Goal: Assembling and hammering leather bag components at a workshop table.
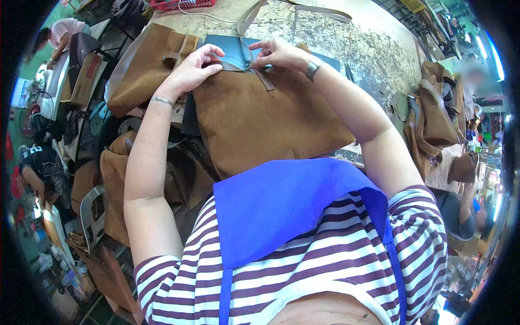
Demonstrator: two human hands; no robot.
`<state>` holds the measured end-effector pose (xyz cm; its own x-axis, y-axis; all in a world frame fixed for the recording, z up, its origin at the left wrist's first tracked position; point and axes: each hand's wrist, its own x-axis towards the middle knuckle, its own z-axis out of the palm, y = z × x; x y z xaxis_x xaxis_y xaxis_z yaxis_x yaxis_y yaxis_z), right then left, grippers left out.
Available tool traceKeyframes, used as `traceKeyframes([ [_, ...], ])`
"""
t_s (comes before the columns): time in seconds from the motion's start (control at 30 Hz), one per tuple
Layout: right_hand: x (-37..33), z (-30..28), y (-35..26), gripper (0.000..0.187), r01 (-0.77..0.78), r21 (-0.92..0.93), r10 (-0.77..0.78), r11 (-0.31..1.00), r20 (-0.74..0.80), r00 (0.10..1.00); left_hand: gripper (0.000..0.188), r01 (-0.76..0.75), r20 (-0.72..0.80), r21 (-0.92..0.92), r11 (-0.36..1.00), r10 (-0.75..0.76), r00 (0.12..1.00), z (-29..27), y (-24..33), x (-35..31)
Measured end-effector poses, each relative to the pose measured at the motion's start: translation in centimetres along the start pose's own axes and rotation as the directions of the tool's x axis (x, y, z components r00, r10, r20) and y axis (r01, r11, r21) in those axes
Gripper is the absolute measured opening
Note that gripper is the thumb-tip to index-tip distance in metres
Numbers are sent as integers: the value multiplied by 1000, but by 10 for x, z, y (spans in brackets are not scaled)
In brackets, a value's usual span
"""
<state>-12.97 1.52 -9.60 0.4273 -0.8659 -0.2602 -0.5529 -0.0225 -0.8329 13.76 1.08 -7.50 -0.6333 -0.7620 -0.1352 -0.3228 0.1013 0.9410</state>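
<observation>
A large brown suede bag (260,119) lies before me, its top edge facing away. At that edge my left hand (197,67) hovers over the left part, thumb and fingers apart with nothing seen between them. My right hand (279,56) is at the middle of the edge, index finger raised. Its thumb and lower fingers close at the base of a thin brown strap (247,24), which runs away over the table. The fingertips partly hide what they pinch. A short leather tab (265,81) hangs from the edge below that hand.
Another brown bag (143,67) lies to the left, with more brown bags (116,184) lower down. A dark blue sheet (225,46) lies beyond the edge on the worn table (374,51). A red basket (181,4) stands far back; brown bags (433,116) sit at right. Other people work nearby.
</observation>
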Motion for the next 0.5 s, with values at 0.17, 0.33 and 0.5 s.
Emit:
traceKeyframes([
  [0.17,1,-1,-2,63,-37,-173,30,984,-43,999,22,11,55,-76,997,-7,998,-3,0,2],
  [0.33,1,2,-1,65,-26,77,25,997,16,1000,22,37,92,-71,997,-30,995,-7,-1,6],
  [0.5,-47,-3,-14,34,303,-21,-288,953,-376,881,22,73,75,-106,992,-65,995,-10,0,5],
])
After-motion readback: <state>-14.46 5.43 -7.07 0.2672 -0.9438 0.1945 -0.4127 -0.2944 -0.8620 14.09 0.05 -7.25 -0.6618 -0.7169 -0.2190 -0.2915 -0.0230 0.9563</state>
